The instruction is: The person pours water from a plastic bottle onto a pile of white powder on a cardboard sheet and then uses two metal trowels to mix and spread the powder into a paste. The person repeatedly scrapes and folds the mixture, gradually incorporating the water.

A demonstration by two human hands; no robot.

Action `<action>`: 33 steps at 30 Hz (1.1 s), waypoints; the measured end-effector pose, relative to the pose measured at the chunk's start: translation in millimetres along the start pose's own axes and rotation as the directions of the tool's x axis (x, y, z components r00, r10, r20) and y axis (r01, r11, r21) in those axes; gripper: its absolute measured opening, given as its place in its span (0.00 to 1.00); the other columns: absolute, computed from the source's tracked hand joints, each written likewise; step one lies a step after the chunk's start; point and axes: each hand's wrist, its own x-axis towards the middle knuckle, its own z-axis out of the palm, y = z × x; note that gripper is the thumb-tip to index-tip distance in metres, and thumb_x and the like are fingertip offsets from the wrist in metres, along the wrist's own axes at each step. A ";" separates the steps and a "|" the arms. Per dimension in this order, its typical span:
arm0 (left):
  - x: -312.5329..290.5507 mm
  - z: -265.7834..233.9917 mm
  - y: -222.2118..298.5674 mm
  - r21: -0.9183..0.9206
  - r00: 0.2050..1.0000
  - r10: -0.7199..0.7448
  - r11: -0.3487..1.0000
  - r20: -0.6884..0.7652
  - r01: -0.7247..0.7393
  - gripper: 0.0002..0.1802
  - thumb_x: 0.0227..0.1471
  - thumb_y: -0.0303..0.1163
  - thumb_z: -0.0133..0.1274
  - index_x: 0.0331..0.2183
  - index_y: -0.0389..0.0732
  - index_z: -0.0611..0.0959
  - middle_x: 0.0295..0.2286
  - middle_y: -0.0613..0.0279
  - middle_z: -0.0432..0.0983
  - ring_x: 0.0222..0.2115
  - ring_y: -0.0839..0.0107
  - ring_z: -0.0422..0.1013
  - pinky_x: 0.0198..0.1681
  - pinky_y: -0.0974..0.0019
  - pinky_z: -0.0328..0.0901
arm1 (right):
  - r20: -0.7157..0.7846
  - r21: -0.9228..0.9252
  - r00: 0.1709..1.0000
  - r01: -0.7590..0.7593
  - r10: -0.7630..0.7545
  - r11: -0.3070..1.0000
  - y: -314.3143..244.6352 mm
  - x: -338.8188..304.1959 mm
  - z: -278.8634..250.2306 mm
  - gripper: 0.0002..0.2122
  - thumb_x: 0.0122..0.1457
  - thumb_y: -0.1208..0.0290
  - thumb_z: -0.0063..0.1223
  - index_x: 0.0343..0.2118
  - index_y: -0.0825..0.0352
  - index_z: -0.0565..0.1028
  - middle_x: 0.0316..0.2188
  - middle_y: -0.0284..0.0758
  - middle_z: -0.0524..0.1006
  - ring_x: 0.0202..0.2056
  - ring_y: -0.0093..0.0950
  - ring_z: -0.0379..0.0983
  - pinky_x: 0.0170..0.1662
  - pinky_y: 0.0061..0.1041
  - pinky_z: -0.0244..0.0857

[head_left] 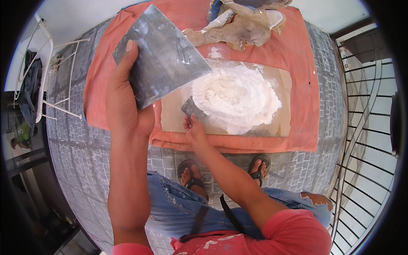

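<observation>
My left hand [127, 91] is raised close to the camera and grips a large flat grey plate [163, 55]. The thumb lies along the plate's left edge, and the other fingers are hidden beneath it. Pale smears mark the plate's upper face. Lower down, my right hand [194, 127] pinches a small dark rectangular scraper [194, 108]. That scraper tilts at the left edge of a broad mound of white powder [238, 95]. A shallow hollow shows in the mound's middle. The powder is spread over a brown cardboard sheet [172, 121].
An orange cloth [304, 110] lies under the cardboard on grey paving [293, 168]. At its far side is a crumpled, torn paper sack [246, 29]. A white metal frame [63, 106] stands at left. Black railings [361, 127] run along the right.
</observation>
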 end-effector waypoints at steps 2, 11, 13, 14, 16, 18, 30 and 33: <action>0.7 -2.5 1.3 -0.008 1.000 0.002 1.000 0.028 -0.001 0.18 0.67 0.37 0.62 0.52 0.36 0.84 0.47 0.64 0.83 0.47 0.73 0.79 0.53 0.65 0.73 | 0.015 0.076 1.000 0.005 -0.007 0.997 -6.9 -14.0 13.9 0.09 0.72 0.70 0.59 0.48 0.68 0.76 0.39 0.36 0.81 0.40 0.28 0.81 0.40 0.23 0.80; -0.9 -7.6 5.1 -0.012 0.999 0.013 1.000 0.041 -0.013 0.17 0.67 0.36 0.62 0.51 0.37 0.84 0.47 0.64 0.83 0.47 0.74 0.80 0.51 0.66 0.74 | -0.020 0.057 0.989 -0.143 0.145 0.988 34.9 -19.7 7.3 0.09 0.72 0.67 0.60 0.48 0.65 0.76 0.39 0.32 0.81 0.40 0.24 0.80 0.42 0.22 0.79; -1.2 -8.1 7.0 0.020 1.000 0.022 1.000 -0.002 -0.022 0.16 0.69 0.36 0.59 0.53 0.37 0.84 0.48 0.65 0.83 0.48 0.74 0.79 0.55 0.66 0.72 | -0.098 0.084 0.986 -0.127 0.135 0.988 53.1 -4.4 4.0 0.09 0.72 0.67 0.60 0.49 0.65 0.76 0.39 0.32 0.81 0.40 0.25 0.80 0.43 0.22 0.79; -2.4 -8.7 8.0 0.021 1.000 0.028 0.999 -0.005 -0.028 0.16 0.69 0.36 0.59 0.53 0.38 0.84 0.48 0.65 0.83 0.49 0.74 0.79 0.56 0.66 0.72 | -0.054 0.132 0.990 -0.120 0.129 0.984 58.7 3.6 5.8 0.09 0.73 0.67 0.59 0.49 0.65 0.76 0.39 0.33 0.81 0.41 0.25 0.80 0.43 0.22 0.79; -4.9 -9.9 10.0 0.032 0.999 0.043 0.999 -0.001 -0.042 0.16 0.69 0.36 0.60 0.53 0.38 0.84 0.48 0.65 0.83 0.49 0.74 0.79 0.56 0.65 0.72 | -0.114 0.208 0.983 -0.116 0.142 0.971 60.8 20.4 19.7 0.09 0.73 0.67 0.59 0.49 0.66 0.76 0.39 0.33 0.80 0.41 0.26 0.80 0.45 0.23 0.80; -4.4 -9.5 11.3 0.044 0.998 0.047 0.998 -0.039 -0.045 0.16 0.69 0.36 0.60 0.53 0.39 0.83 0.49 0.65 0.82 0.50 0.74 0.78 0.57 0.64 0.71 | -0.026 0.319 0.990 -0.124 0.139 0.940 48.5 34.3 43.1 0.09 0.73 0.68 0.58 0.49 0.68 0.76 0.40 0.34 0.81 0.42 0.26 0.81 0.46 0.23 0.81; 2.2 -6.3 2.1 0.035 1.000 -0.009 0.999 0.002 0.009 0.17 0.70 0.37 0.58 0.54 0.38 0.83 0.50 0.65 0.82 0.51 0.73 0.77 0.58 0.63 0.70 | 0.051 0.365 0.997 -0.078 0.063 0.928 -0.9 -26.6 71.5 0.09 0.74 0.67 0.58 0.49 0.67 0.77 0.41 0.34 0.82 0.40 0.26 0.81 0.43 0.22 0.79; 1.4 -5.0 1.4 0.029 1.000 -0.019 0.999 0.007 0.019 0.17 0.70 0.37 0.58 0.54 0.37 0.83 0.50 0.64 0.82 0.51 0.73 0.78 0.59 0.63 0.70 | 0.002 0.240 0.994 -0.105 0.108 0.965 32.9 -29.2 28.9 0.09 0.72 0.67 0.60 0.49 0.63 0.76 0.40 0.32 0.81 0.39 0.23 0.81 0.39 0.21 0.76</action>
